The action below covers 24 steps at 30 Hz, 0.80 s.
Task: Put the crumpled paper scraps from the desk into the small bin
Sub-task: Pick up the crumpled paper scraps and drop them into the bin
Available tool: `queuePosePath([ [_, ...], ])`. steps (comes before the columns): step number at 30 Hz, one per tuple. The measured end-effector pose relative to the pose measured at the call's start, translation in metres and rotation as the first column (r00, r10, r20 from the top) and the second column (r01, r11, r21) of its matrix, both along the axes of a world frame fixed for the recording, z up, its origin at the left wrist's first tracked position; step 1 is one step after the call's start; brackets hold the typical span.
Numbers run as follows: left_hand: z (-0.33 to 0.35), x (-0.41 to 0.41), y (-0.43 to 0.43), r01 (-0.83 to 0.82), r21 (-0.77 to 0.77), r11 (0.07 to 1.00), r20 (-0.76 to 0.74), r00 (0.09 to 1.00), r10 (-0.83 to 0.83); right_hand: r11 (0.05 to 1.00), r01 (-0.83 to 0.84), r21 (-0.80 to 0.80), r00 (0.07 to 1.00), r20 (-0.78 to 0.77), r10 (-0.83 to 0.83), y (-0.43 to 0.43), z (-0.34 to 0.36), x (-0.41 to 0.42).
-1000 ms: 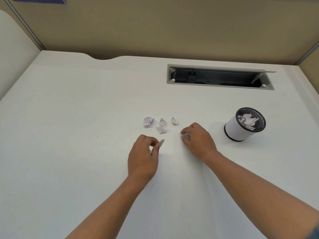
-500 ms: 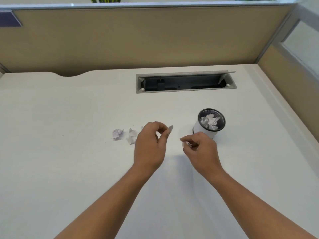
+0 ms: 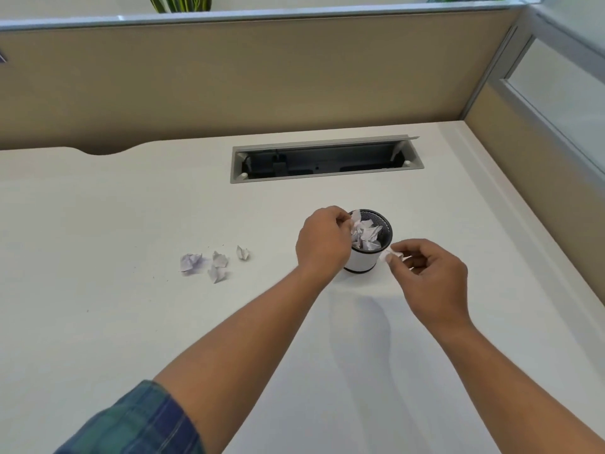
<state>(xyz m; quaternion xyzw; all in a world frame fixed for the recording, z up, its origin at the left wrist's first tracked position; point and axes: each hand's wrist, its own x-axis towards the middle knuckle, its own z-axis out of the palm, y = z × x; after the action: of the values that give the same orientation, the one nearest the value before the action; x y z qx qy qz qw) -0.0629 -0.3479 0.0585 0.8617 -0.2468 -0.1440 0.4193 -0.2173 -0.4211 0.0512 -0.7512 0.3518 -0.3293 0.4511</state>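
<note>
Left hand (image 3: 322,239) over the near-left rim of the bin (image 3: 371,244), fingers curled together and pinching a white paper scrap (image 3: 355,223) right at the bin's mouth. Knuckles toward the camera, fingertips hidden behind the scrap. Plaid sleeve (image 3: 137,424) pushed up past the forearm at the lower left.

Right hand (image 3: 432,278) just to the right of the bin and a little nearer, thumb and fingertips pressed on a second small scrap (image 3: 391,255), held beside the bin's white wall and clear of the desk. Remaining fingers loosely curled.

Small bin upright on the desk (image 3: 98,322), white wall below, dark mesh showing inside the rim, heaped with crumpled paper (image 3: 370,237) up to the top.

Further left, well apart from the bin: four loose scraps on the desk. Largest scrap (image 3: 190,263) farthest left; two more stacked close together, upper scrap (image 3: 219,258) and lower scrap (image 3: 217,274); small scrap (image 3: 242,252) nearest the bin. Faint dark specks on the surface around them.

Beyond the bin, open cable slot (image 3: 327,160) set into the desk, grey frame, dark interior, lid tipped up at the back. Tan partition (image 3: 262,77) along the far edge and the right side, green leaves (image 3: 180,2) showing above its top rail.
</note>
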Motion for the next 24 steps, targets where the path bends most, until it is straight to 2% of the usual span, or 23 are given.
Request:
queuePosePath([
  [8,-0.014,0.005,0.024,-0.051,-0.120,0.991,0.031,0.998,0.055,0.999,-0.009,-0.043,1.000,-0.018,0.008,-0.014,-0.003,0.018],
  [16,-0.037,0.017,0.102,-0.157,-0.260,0.953,0.004,0.986,0.164,1.000,-0.026,0.000,1.000,-0.005,0.026,-0.013,0.002,0.031],
  [20,-0.056,0.023,0.162,-0.217,-0.201,0.955,0.098,0.966,0.240,0.999,0.003,-0.033,1.000,0.029,-0.002,0.006,-0.001,0.028],
  [22,-0.072,0.021,0.197,-0.241,-0.104,0.965,0.170,0.952,0.256,0.998,-0.054,-0.025,0.998,0.025,0.054,0.029,-0.014,0.026],
  [24,-0.088,0.018,0.229,-0.241,0.023,0.970,0.249,0.941,0.228,0.985,-0.169,-0.027,0.984,-0.062,0.167,0.058,-0.034,0.020],
])
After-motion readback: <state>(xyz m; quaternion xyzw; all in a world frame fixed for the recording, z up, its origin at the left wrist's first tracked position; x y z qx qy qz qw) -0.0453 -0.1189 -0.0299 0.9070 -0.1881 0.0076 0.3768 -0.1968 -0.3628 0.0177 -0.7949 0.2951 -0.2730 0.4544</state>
